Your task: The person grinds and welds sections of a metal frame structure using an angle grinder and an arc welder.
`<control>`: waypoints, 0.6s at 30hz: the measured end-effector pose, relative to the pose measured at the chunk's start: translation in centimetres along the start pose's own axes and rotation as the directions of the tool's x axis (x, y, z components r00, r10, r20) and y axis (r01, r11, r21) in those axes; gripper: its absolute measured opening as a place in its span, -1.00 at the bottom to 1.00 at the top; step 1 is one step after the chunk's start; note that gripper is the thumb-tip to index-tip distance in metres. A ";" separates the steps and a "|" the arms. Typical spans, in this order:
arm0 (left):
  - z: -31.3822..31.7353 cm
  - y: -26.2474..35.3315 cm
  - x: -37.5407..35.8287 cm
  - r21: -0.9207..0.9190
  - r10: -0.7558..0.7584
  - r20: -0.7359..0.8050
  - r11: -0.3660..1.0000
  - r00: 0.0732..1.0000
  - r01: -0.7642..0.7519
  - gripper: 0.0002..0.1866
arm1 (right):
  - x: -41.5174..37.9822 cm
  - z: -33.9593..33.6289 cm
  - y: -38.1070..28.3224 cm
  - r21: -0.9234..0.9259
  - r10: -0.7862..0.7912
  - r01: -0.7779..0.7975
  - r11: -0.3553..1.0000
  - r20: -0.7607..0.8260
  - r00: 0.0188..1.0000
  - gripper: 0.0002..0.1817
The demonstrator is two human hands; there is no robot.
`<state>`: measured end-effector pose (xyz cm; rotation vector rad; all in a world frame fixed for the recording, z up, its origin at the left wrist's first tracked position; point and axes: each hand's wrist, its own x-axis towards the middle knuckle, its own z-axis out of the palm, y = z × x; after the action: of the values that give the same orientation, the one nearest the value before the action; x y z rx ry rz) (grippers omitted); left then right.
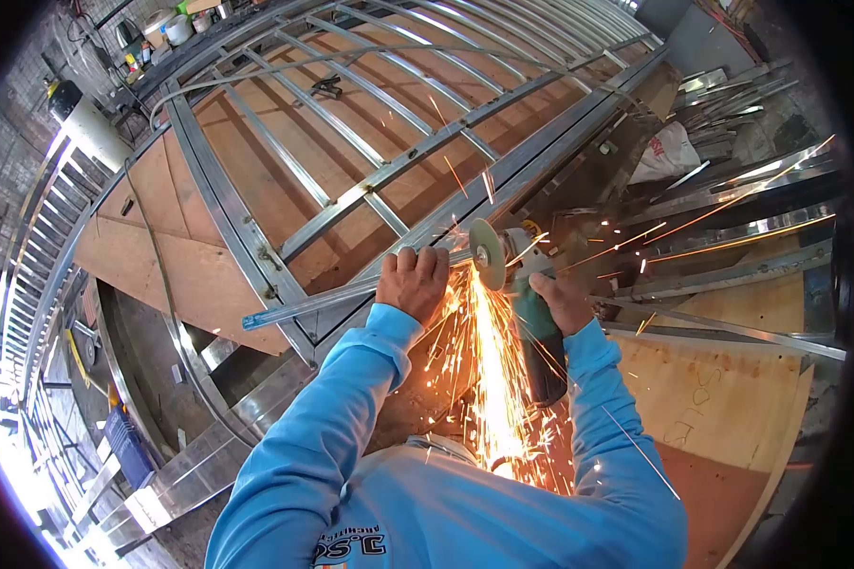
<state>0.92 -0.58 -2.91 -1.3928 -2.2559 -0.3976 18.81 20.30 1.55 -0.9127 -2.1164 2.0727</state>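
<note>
My right hand [562,302] is wrapped round the body of a green and black angle grinder [539,337]. Its thin cutting disc [487,254] stands upright against a metal tube, and a thick stream of sparks [493,379] pours down toward my body. With closed fingers my left hand [414,283] grips that metal tube [327,300], just left of the disc. The tube lies along the edge of a welded metal frame [375,190], its bluish end sticking out to the left. My palm hides part of the tube.
Brown boards [171,256] lie under the frame. A gas cylinder [90,128] stands at the upper left, and a cable [157,237] hangs below it. Metal offcuts [731,104] and a white sack [666,152] are at the right, near a plywood sheet [712,389]. Sparks fly rightward too.
</note>
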 end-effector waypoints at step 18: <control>-0.4 0.0 0.0 0.003 -0.002 0.038 1.000 0.999 0.002 -0.76 | 0.6 0.7 0.3 0.156 0.037 -0.050 0.986 0.081 0.996 -0.39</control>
<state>1.05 -0.76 -2.56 -1.4082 -2.2877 -0.3705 18.08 19.91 1.01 -0.8794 -1.9479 2.2943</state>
